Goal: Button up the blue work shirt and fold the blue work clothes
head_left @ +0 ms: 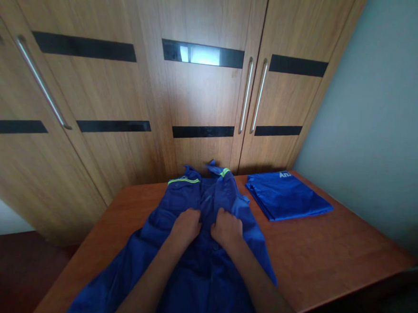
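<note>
A dark blue work jacket (193, 279) with yellow-green piping near its top lies spread over the table, its collar end toward the cabinet. The front is parted at the upper middle. On the left front edge, my left hand (187, 225) is closed, fingers curled on the cloth. Opposite it, my right hand (228, 228) pinches the right front edge, with a button just below. A small gap of blue cloth separates the two hands. My forearms cover part of the lower jacket.
A folded bright blue cloth or garment (288, 198) with white lettering lies at the back right of the brown table (316, 259). Behind stands a wooden cabinet (202, 94) with metal handles. A grey wall (378, 139) borders the right; a dark object is at the lower right.
</note>
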The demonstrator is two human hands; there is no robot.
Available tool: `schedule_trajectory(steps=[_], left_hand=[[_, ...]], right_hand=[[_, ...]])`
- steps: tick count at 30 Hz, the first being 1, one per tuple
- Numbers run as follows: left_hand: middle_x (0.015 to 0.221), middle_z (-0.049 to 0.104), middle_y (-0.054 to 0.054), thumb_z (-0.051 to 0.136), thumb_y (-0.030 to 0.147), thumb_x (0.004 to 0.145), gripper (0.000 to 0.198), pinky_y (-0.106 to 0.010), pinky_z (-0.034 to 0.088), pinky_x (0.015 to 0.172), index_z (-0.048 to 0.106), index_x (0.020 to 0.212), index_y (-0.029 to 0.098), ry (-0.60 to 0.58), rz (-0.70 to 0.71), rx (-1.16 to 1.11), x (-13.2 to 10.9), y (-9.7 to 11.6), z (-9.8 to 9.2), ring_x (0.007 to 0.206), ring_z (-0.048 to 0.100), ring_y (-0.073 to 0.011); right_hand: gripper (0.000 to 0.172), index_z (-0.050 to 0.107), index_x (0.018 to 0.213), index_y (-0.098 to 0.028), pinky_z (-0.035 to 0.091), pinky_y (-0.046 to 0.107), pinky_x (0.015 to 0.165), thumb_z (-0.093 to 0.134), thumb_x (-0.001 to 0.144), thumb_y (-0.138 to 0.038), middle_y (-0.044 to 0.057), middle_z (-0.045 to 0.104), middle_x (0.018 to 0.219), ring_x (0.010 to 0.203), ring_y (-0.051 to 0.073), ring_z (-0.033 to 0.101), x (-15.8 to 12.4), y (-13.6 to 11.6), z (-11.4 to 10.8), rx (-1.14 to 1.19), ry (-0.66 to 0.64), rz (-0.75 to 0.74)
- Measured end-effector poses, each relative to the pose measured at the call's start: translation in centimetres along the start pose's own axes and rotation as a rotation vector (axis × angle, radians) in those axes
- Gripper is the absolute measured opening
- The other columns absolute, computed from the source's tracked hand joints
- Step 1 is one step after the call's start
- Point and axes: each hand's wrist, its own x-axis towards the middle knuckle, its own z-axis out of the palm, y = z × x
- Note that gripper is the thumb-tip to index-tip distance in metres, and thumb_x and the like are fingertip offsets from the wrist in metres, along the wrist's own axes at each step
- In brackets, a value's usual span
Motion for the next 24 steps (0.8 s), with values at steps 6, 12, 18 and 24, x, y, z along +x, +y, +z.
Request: schedule_trajectory(steps=[6, 12, 18, 24], left_hand=[[0.089, 0.069, -0.012, 0.062, 0.024, 0.08, 0.009, -0.031, 0.045, 0.073, 0.066, 0.084, 0.017, -0.026, -0.041, -0.065, -1.1, -1.4, 0.7, 0.086, 0.066, -0.0265], [0.075, 0.069, -0.001, 0.061, 0.012, 0.074, 0.009, -0.022, 0.039, 0.061, 0.063, 0.077, 0.021, -0.069, 0.007, -0.236, -1.0, -2.7, 0.8, 0.073, 0.065, -0.017], [0.073, 0.067, 0.0, 0.055, 0.02, 0.081, 0.005, -0.023, 0.037, 0.063, 0.059, 0.079, 0.021, 0.084, 0.013, -0.373, -0.6, -1.7, 0.1, 0.071, 0.063, -0.016], [0.072, 0.067, 0.0, 0.054, 0.027, 0.084, 0.009, -0.023, 0.039, 0.062, 0.059, 0.078, 0.021, 0.249, 0.043, -0.553, 0.7, 0.5, -1.5, 0.067, 0.063, -0.0155]], right_hand=[[0.024, 0.063, 0.101, -0.022, 0.047, 0.031, 0.072, 0.05, 0.081, -0.021, 0.008, 0.071, 0.097, 0.092, 0.023, 0.066, -0.4, 2.1, 1.8, 0.143, 0.006, -0.01], [0.023, 0.065, 0.098, -0.021, 0.044, 0.029, 0.072, 0.054, 0.078, -0.021, 0.007, 0.069, 0.094, 0.093, 0.023, 0.063, -0.5, 2.2, 2.3, 0.229, 0.069, -0.033], [0.024, 0.069, 0.087, -0.02, 0.042, 0.025, 0.063, 0.053, 0.069, -0.018, -0.001, 0.063, 0.066, 0.065, 0.016, 0.059, 0.8, 3.1, 3.2, 0.823, 0.073, 0.002], [0.028, 0.071, 0.09, -0.019, 0.04, 0.025, 0.058, 0.064, 0.067, -0.033, -0.003, 0.061, 0.065, 0.059, 0.013, 0.053, 0.9, 3.5, 2.4, 1.567, 0.101, 0.147]])
